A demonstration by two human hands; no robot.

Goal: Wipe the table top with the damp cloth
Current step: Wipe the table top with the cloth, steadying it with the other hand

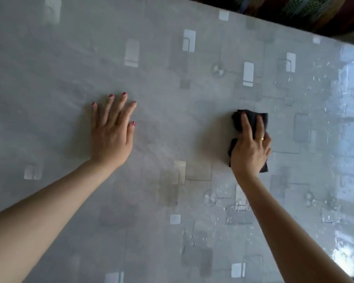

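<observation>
Hands lie on the table (172,123), well apart. Left hand (110,135) rests flat with fingers straight and slightly spread, palm down on the bare top, grasping nothing. Right hand (250,149) presses on the cloth (251,120), fingers bent over it and thumb tucked at its side, grasping it. That dark cloth sits bunched under the palm, right of the middle of the surface, nearer the glossy right edge, where droplets (317,76) glisten.

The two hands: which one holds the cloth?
The right hand, wearing a ring, presses the dark cloth on the table top. The left hand lies flat and bare, fingers spread.
</observation>
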